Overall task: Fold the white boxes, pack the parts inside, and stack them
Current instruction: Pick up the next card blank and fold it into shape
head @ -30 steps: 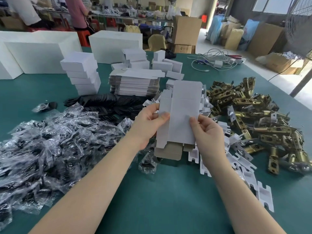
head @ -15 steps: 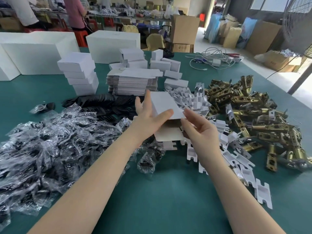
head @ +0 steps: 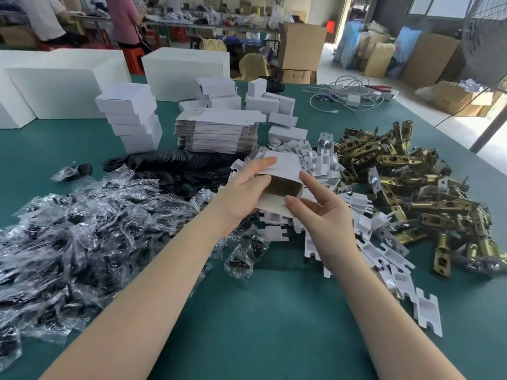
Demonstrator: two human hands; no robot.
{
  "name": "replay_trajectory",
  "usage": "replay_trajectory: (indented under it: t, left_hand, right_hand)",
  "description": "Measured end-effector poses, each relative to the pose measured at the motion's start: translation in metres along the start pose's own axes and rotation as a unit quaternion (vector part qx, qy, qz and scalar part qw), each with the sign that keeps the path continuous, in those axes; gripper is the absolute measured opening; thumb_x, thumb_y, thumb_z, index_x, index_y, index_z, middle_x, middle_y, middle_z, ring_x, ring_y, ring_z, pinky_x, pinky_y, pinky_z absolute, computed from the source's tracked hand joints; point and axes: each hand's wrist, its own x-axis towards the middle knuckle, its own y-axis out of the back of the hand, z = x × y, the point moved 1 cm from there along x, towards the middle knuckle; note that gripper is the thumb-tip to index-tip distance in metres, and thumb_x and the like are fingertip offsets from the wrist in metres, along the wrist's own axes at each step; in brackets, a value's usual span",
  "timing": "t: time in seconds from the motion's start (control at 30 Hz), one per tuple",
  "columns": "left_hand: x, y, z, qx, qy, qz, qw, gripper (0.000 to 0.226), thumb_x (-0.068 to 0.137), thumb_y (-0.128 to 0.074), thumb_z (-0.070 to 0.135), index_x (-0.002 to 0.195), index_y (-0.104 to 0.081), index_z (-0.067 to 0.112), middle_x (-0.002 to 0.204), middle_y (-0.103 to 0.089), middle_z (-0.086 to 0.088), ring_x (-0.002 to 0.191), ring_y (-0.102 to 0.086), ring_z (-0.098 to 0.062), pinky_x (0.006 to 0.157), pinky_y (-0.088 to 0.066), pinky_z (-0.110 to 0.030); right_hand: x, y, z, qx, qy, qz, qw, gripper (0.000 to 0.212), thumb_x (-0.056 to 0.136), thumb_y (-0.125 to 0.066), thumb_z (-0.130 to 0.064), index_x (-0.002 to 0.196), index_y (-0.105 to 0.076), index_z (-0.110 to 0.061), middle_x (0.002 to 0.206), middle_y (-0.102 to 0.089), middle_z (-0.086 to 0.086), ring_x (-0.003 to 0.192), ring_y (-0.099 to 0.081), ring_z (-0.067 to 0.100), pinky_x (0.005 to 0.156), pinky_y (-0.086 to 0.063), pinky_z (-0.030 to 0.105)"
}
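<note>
I see 1 white box (head: pixel 282 171) popped open, gripped by left hand (head: pixel 241 193); right hand (head: pixel 323 215) fingers straight, touching its flap. 5 folded boxes (head: pixel 131 116) stacked.

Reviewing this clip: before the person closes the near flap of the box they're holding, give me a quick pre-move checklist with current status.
1. Box opened into a sleeve: ok, brown inside shows.
2. Left hand grips the box: ok.
3. Right hand at the near flap: ok, fingertips touch it.
4. Box interior free of parts: cannot tell, only part of it shows.
5. Far end closed: cannot tell, hidden.
6. Brass latches beside the right hand: ok.
</note>
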Motion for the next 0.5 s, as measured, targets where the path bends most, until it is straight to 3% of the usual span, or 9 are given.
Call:
replay_trajectory:
  t: [0.07,0.13,0.23,0.33,0.43,0.5]
  left_hand:
    - [0.0,0.001,-0.001,0.006,-0.005,0.005,1.0,0.035,0.103,-0.043,0.014,0.12,-0.062,0.038,0.133,-0.058,0.004,0.114,-0.059,-0.018,0.096,-0.05,-0.039]
    - [0.0,0.006,0.0,-0.009,-0.001,-0.008,1.0,0.032,0.102,-0.047,0.016,0.12,-0.065,0.036,0.13,-0.063,0.003,0.112,-0.062,-0.016,0.09,-0.053,-0.032]
    - [0.001,0.019,0.002,-0.041,0.013,-0.077,0.996,0.035,0.096,-0.053,0.013,0.125,-0.064,0.028,0.122,-0.068,-0.004,0.1,-0.063,-0.015,0.078,-0.054,-0.029]
    - [0.002,0.032,0.003,-0.087,0.044,-0.155,0.983,0.048,0.085,-0.053,0.005,0.13,-0.061,0.021,0.121,-0.065,-0.008,0.1,-0.06,-0.017,0.079,-0.054,-0.029]
    - [0.002,0.039,0.0,-0.085,0.032,-0.161,0.983,0.044,0.094,-0.052,-0.005,0.13,-0.062,0.019,0.136,-0.058,-0.015,0.108,-0.061,-0.022,0.082,-0.057,-0.027]
    - [0.0,0.039,-0.001,-0.069,0.018,-0.152,0.986,0.04,0.091,-0.06,0.003,0.126,-0.065,0.021,0.135,-0.06,-0.013,0.112,-0.062,-0.022,0.084,-0.057,-0.027]
  right_hand:
    - [0.0,0.0,-0.002,0.011,0.001,0.011,1.0,0.045,0.086,-0.076,-0.014,0.116,-0.06,-0.045,0.132,-0.063,-0.014,0.098,-0.07,0.003,0.077,-0.053,0.014]
    - [0.0,0.001,-0.003,0.011,0.001,0.015,1.0,0.043,0.087,-0.076,-0.018,0.117,-0.061,-0.045,0.139,-0.057,-0.011,0.098,-0.07,0.004,0.078,-0.054,0.015]
    - [0.001,0.002,-0.004,0.024,-0.014,0.008,1.0,0.041,0.084,-0.076,-0.031,0.12,-0.061,-0.043,0.139,-0.059,-0.006,0.098,-0.07,0.006,0.082,-0.057,0.021]
    - [0.002,0.003,-0.006,0.073,-0.043,0.002,0.996,0.033,0.084,-0.073,-0.042,0.117,-0.066,-0.04,0.13,-0.066,0.0,0.102,-0.069,0.011,0.076,-0.056,0.022]
    - [0.004,0.005,-0.007,0.104,-0.068,0.006,0.992,0.028,0.089,-0.065,-0.04,0.115,-0.071,-0.034,0.118,-0.071,0.005,0.103,-0.069,0.02,0.075,-0.056,0.024]
    - [0.005,0.008,-0.006,0.118,-0.078,0.003,0.99,0.03,0.094,-0.062,-0.035,0.122,-0.068,-0.025,0.115,-0.073,0.007,0.099,-0.07,0.021,0.075,-0.056,0.025]
